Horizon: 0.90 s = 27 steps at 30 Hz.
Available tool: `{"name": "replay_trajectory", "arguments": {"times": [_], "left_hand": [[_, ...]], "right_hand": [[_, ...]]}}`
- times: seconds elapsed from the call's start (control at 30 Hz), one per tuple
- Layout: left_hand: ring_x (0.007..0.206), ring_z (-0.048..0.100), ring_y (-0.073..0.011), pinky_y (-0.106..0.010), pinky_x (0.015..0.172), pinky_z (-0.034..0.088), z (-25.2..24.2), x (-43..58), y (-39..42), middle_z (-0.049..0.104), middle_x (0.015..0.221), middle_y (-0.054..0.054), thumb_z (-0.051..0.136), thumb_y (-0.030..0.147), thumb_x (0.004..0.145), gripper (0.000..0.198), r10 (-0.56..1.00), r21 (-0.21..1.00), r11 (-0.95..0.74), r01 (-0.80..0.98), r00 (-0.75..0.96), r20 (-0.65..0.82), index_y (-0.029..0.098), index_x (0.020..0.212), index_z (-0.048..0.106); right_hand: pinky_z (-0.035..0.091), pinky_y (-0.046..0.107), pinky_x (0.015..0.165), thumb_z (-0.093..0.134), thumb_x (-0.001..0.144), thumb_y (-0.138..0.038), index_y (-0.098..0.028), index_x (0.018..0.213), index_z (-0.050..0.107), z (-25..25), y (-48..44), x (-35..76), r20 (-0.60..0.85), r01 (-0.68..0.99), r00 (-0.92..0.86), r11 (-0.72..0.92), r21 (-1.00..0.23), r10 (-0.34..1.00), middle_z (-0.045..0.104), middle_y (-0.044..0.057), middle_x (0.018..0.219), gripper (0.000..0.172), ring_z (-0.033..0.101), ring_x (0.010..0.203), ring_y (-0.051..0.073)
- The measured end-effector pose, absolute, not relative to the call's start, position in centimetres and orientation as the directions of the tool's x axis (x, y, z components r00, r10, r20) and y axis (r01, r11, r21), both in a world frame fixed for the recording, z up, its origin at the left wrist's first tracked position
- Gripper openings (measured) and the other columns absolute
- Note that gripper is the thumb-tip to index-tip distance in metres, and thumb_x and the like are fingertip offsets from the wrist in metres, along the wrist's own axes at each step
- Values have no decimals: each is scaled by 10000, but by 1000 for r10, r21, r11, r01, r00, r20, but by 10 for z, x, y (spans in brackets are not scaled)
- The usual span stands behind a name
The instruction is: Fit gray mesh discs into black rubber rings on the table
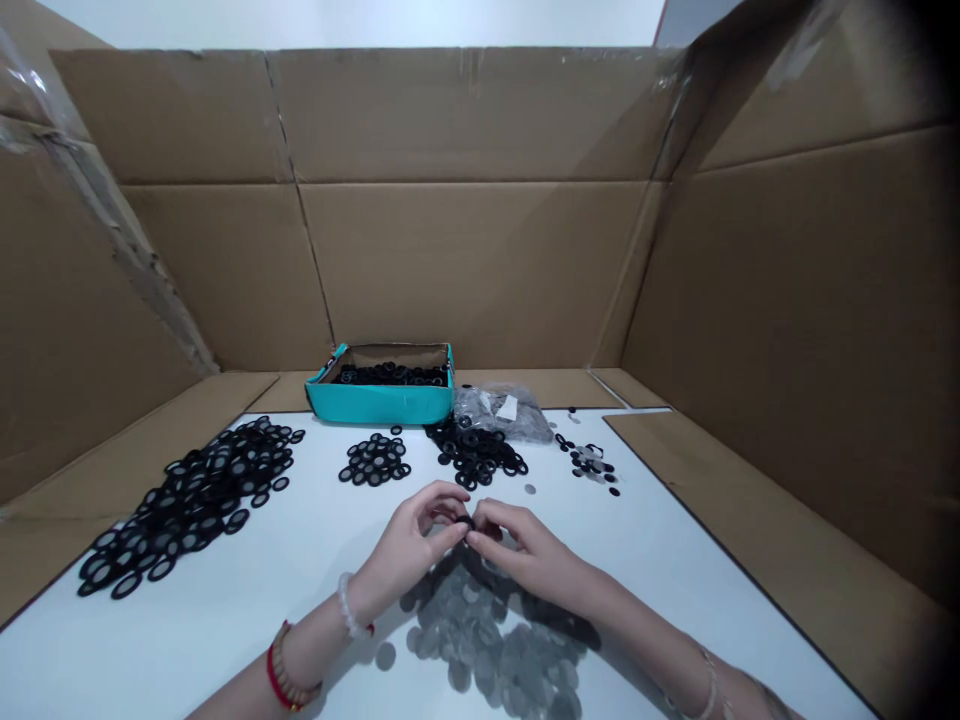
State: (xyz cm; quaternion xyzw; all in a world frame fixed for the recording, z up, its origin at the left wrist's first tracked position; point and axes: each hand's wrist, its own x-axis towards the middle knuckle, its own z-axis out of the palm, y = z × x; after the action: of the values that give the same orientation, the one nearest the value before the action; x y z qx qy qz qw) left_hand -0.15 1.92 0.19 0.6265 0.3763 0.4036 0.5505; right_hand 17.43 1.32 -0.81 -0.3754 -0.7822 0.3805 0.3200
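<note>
Between both hands, above the white table, is a small black ring [465, 522]. My left hand [414, 535] pinches it with thumb and fingers. From the other side my right hand [521, 548] grips it too, fingertips close against those of the left. The fingers partly cover the ring, so I cannot tell whether a disc sits inside it. Below the hands lies a loose pile of thin grey translucent discs [480, 635]. Just beyond them is a heap of black rings [480, 455].
A large pile of black rings with grey centres [202, 490] spreads at left, a smaller group [375, 460] nearer the middle. Behind stand a teal box [382, 404] of black rings and a clear plastic bag [517, 412]. Scattered pieces [591, 460] lie right. Cardboard walls [472, 270] enclose the table.
</note>
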Motion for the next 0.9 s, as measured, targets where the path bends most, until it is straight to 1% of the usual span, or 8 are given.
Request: {"name": "replay_trajectory", "arguments": {"times": [0.07,0.2,0.37,0.43,0.53,0.6,0.77,0.9], "left_hand": [[847,558,-182,-287,792,432,1,-3,20,591,875,-51,608,220,761,190,888,982,-173,76,444,122,164,940,578],[861,561,-189,-295,791,434,0,-6,21,600,914,-62,542,212,798,149,865,971,-193,145,492,98,163,933,577],[816,551,-177,-282,755,433,1,-5,21,601,878,-46,549,227,791,142,905,956,-227,187,403,136,176,919,584],[830,558,-183,-283,758,437,1,-3,20,608,875,-51,596,248,758,172,931,981,-150,119,351,100,169,910,583],[875,569,-196,-290,769,445,1,0,20,614,895,-68,637,292,730,250,939,999,28,-21,345,-19,156,929,571],[909,565,-199,-294,786,443,0,1,19,606,926,-70,628,310,747,269,933,996,63,-58,359,-38,161,960,563],[899,540,-189,-297,815,419,-3,-2,17,579,938,-55,582,264,791,201,909,985,-160,63,398,122,180,973,560],[823,533,-173,-281,758,418,-4,-2,19,572,875,-40,557,227,799,157,897,977,-184,110,425,121,171,945,558]], "right_hand": [[313,232,572,433,899,-341,-189,674,415,-12,14,172,226,320,-518,431,-844,825,412,-29,670,272,399,632,127],[316,244,579,424,898,-346,-187,649,409,-18,16,171,350,287,-490,526,-800,799,403,-20,667,295,398,636,133],[326,256,595,403,906,-319,-193,648,404,-17,15,173,434,296,-450,589,-752,780,405,-13,663,287,406,644,142],[322,250,584,397,912,-298,-194,668,408,-14,13,173,407,303,-454,567,-766,793,405,-17,673,265,398,630,135],[331,244,588,426,909,-274,-198,743,436,-11,13,172,345,319,-474,523,-790,810,435,-14,724,182,413,647,134],[341,248,611,430,911,-270,-198,748,439,-10,14,173,332,331,-482,519,-788,811,448,-8,748,178,432,676,141],[343,252,626,408,919,-275,-194,697,413,-9,15,175,285,349,-534,514,-783,796,435,-10,722,237,430,687,146],[315,240,590,414,909,-262,-193,663,372,-9,12,173,315,324,-502,513,-795,806,392,-24,685,259,395,647,132]]}}
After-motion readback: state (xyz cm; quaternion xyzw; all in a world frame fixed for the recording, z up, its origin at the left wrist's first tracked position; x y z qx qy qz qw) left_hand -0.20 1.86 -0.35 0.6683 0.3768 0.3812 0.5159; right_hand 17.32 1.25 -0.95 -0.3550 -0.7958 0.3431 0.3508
